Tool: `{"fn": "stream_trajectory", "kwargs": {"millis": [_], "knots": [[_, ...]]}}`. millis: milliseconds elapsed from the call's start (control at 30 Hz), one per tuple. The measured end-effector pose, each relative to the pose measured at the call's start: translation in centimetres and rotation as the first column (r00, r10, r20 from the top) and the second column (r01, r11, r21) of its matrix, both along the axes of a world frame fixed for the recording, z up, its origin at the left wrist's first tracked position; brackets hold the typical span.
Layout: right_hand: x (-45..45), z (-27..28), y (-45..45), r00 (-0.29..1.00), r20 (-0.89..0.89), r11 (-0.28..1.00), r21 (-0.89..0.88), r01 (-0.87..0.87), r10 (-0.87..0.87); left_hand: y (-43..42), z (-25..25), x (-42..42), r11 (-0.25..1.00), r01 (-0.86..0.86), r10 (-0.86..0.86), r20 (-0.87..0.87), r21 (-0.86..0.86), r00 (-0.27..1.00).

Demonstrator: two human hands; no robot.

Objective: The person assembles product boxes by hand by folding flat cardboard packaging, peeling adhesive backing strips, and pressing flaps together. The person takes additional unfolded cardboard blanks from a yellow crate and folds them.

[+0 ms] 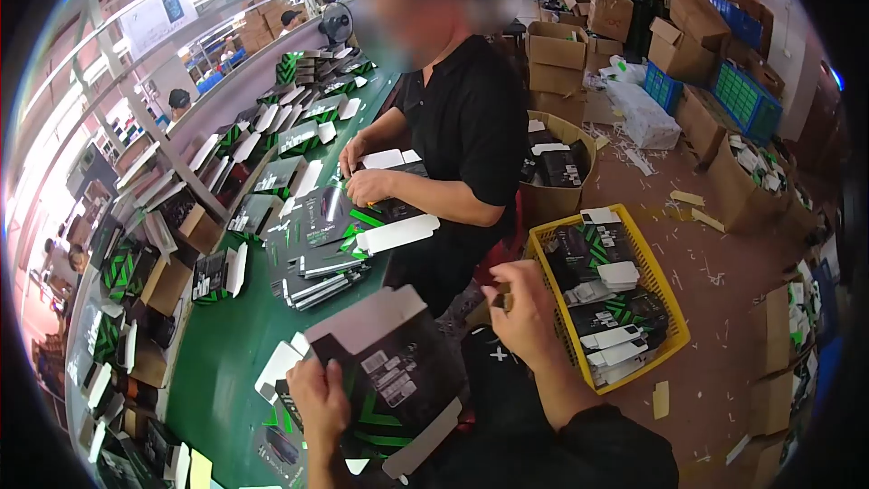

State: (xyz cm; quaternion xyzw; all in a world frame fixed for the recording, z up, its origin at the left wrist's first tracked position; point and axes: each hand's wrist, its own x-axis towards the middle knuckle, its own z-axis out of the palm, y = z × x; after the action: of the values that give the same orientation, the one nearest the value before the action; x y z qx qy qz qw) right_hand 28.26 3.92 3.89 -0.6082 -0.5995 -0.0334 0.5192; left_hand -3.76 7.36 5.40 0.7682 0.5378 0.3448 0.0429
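Note:
My left hand (319, 398) grips the left edge of a black and green printed carton (407, 376) with white flaps, its thumb on the printed face. To the right of the carton my right hand (523, 312) is raised, fingers curled towards the thumb; whether something small is between them cannot be made out. More printed cartons lie partly hidden under my left hand. Beyond them, a stack of flat cartons (312, 226) rests on the green table (213, 353).
A co-worker in black (462, 127) stands ahead, both hands on a carton. A yellow basket (568, 344) filled with cartons stands on the floor at the right. Rows of cartons line the table's far side. Cardboard boxes (554, 54) and paper scraps are behind.

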Motion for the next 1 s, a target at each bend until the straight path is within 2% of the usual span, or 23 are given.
{"fn": "stream_trajectory", "kwargs": {"millis": [67, 133, 167, 200, 267, 333, 400, 467, 500, 533, 600, 667, 700, 767, 800, 867, 933, 967, 1000], "knots": [[-0.4, 1.6, 0.2, 0.97, 0.11, 0.975, -0.063, -0.211, 0.217, -0.4, 0.8, 1.4, 0.993, 0.116, -0.115, -0.055, 0.013, 0.992], [-2.9, 2.8, -0.1, 0.89, 0.067, 0.869, -0.26, -0.422, 0.452, -0.9, 1.8, 2.2, 0.979, 0.193, -0.194, -0.006, -0.067, 0.981], [-3.7, 2.3, 0.1, 0.846, 0.14, 0.84, -0.282, -0.464, 0.514, -1.1, 2.3, 2.6, 0.973, 0.223, -0.223, 0.012, -0.063, 0.975], [-4.6, 2.1, 0.3, 0.843, 0.169, 0.842, -0.294, -0.452, 0.511, -1.2, 2.8, 2.7, 0.971, 0.232, -0.231, 0.026, -0.055, 0.973], [-6.0, 2.1, 0.6, 0.816, 0.227, 0.835, -0.306, -0.458, 0.531, -1.3, 3.8, 2.2, 0.949, 0.316, -0.316, -0.05, -0.024, 0.947], [-6.6, 1.5, 1.5, 0.772, 0.187, 0.79, -0.24, -0.564, 0.608, -1.4, 3.3, 2.2, 0.929, 0.344, -0.347, -0.001, 0.134, 0.938], [-7.9, 1.8, 1.5, 0.795, 0.12, 0.787, -0.287, -0.546, 0.595, -1.7, 2.6, 1.9, 0.949, 0.238, -0.241, -0.007, 0.206, 0.97], [-8.6, 1.9, 1.3, 0.853, 0.083, 0.812, -0.366, -0.454, 0.515, -2.5, 2.1, 2.2, 0.927, -0.06, 0.039, 0.065, 0.371, 0.997], [-8.6, 1.7, 1.4, 0.861, 0.083, 0.835, -0.305, -0.457, 0.501, -3.4, 1.2, 2.6, 0.907, -0.223, 0.206, 0.084, 0.357, 0.975], [-8.7, 1.6, 1.7, 0.874, 0.079, 0.86, -0.238, -0.451, 0.479, -4.0, 0.3, 2.3, 0.909, -0.245, 0.243, 0.048, 0.338, 0.969], [-8.4, 2.2, 2.0, 0.884, 0.006, 0.874, -0.157, -0.461, 0.467, -5.5, -0.5, 2.9, 0.982, -0.14, 0.111, 0.209, 0.13, 0.972], [-8.3, 2.6, 2.2, 0.796, -0.064, 0.794, -0.068, -0.605, 0.601, -6.0, -1.4, 3.8, 0.993, 0.121, -0.115, 0.334, 0.005, 0.936], [-8.5, 3.2, 2.2, 0.74, -0.094, 0.742, -0.024, -0.67, 0.666, -6.1, -1.4, 4.2, 0.965, 0.26, -0.223, 0.428, -0.028, 0.876], [-9.6, 4.4, 2.0, 0.627, -0.049, 0.626, -0.027, -0.779, 0.778, -5.9, -0.8, 4.1, 0.892, 0.438, -0.28, 0.622, -0.114, 0.731], [-9.8, 4.6, 2.0, 0.653, 0.028, 0.653, -0.007, -0.757, 0.757, -5.5, -0.4, 4.0, 0.837, 0.531, -0.295, 0.708, -0.132, 0.642], [-10.2, 5.2, 2.1, 0.702, 0.175, 0.707, 0.045, -0.706, 0.69, -4.7, -0.6, 3.6, 0.89, 0.45, -0.27, 0.707, -0.077, 0.654], [-9.7, 3.9, 1.4, 0.878, 0.152, 0.836, 0.269, -0.479, 0.454, -4.1, -0.8, 1.7, 0.854, 0.464, -0.145, 0.749, -0.236, 0.646], [-8.0, 2.5, 1.1, 0.94, 0.129, 0.892, 0.298, -0.339, 0.315, -4.3, 0.1, 0.9, 0.869, 0.463, -0.148, 0.8, -0.175, 0.581], [-6.4, 0.9, 1.2, 0.975, 0.001, 0.949, 0.229, -0.217, 0.223, -4.5, -1.0, 0.1, 0.795, 0.513, 0.052, 0.878, -0.324, 0.475]]}}
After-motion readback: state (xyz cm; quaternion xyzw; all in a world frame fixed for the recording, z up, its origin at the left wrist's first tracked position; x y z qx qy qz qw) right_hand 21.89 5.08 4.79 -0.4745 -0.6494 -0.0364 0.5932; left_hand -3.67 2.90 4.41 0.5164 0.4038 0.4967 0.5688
